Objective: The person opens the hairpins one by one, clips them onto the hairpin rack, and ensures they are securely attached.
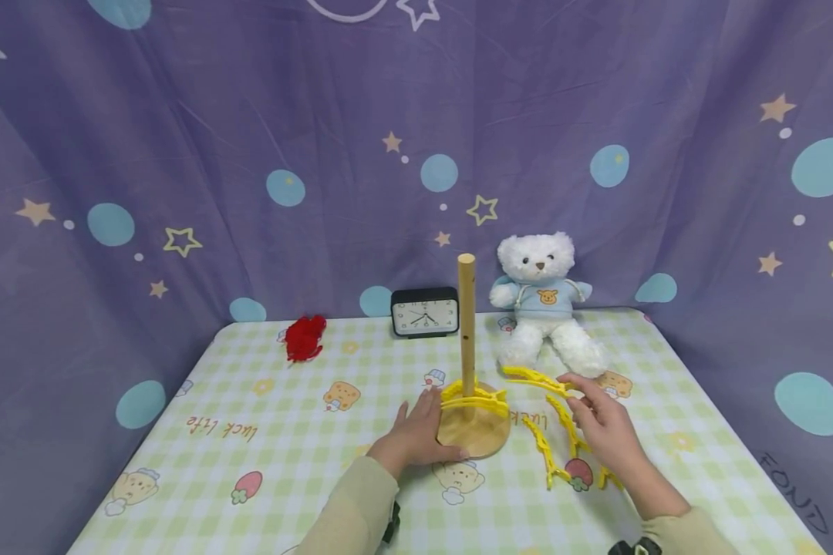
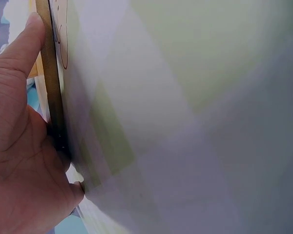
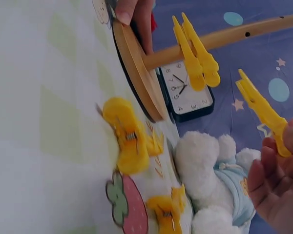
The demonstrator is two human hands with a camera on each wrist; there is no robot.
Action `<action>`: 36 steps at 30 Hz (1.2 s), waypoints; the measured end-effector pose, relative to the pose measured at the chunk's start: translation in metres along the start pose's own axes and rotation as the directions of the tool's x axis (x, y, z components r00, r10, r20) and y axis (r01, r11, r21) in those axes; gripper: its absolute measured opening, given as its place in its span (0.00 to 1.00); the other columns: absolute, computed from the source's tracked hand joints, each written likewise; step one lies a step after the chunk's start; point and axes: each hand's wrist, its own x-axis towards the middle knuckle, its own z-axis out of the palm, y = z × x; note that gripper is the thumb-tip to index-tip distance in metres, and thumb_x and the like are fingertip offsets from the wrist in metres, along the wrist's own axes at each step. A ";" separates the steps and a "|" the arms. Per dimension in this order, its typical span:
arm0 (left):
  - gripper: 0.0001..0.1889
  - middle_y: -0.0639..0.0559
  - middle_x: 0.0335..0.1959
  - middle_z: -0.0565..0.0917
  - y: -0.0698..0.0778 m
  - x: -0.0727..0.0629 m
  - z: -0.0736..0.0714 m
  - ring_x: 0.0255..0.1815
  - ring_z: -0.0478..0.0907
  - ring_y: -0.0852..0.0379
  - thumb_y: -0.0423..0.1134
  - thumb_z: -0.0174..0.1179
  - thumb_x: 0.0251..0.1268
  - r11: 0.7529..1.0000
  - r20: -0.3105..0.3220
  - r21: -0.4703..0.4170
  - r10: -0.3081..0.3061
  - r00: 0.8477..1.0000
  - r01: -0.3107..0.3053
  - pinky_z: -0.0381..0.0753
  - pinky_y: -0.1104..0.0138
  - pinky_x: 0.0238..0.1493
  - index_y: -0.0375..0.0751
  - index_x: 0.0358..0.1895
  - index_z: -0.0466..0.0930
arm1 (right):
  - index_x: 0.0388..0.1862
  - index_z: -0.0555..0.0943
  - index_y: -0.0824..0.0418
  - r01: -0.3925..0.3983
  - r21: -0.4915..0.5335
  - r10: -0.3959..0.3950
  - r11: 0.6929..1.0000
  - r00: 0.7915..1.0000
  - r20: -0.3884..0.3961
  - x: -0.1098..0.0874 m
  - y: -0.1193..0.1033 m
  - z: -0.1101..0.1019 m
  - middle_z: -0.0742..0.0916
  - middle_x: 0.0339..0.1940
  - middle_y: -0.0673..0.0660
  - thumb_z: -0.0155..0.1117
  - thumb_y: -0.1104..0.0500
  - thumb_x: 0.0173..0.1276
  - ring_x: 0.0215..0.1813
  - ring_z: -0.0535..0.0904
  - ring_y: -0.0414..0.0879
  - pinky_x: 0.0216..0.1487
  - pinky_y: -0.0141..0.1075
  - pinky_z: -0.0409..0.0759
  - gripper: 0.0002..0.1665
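Note:
My left hand (image 1: pixel 416 435) grips the round base (image 1: pixel 482 443) of a wooden stand, thumb at its near edge and fingers along its left side. The upright post (image 1: pixel 467 324) rises from that base. Two yellow plastic clips (image 3: pixel 195 61) sit side by side across the post's lower part. My right hand (image 1: pixel 607 428) pinches another yellow clip (image 3: pixel 261 105) by its handle end, right of the post, with the clip's long tips toward the post. Several loose yellow clips (image 1: pixel 543 449) lie on the cloth under and beside the right hand.
A white teddy bear (image 1: pixel 544 301) in a blue top sits at the back right. Behind the post stands a black desk clock (image 1: pixel 425 314). A red fuzzy bundle (image 1: pixel 305 338) lies at the back left. Purple curtain (image 1: pixel 347 216) surrounds the checked tablecloth (image 1: pixel 284 462).

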 end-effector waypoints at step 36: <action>0.63 0.44 0.80 0.42 -0.001 0.001 0.001 0.80 0.38 0.51 0.74 0.59 0.52 1.000 -0.001 0.021 0.009 1.000 -0.009 0.35 0.49 0.76 0.36 0.78 0.38 | 0.55 0.84 0.51 0.023 0.025 -0.025 0.999 0.997 0.079 0.029 -0.028 0.075 0.86 0.52 0.53 0.59 0.61 0.72 0.18 0.67 0.35 0.20 0.32 0.70 0.15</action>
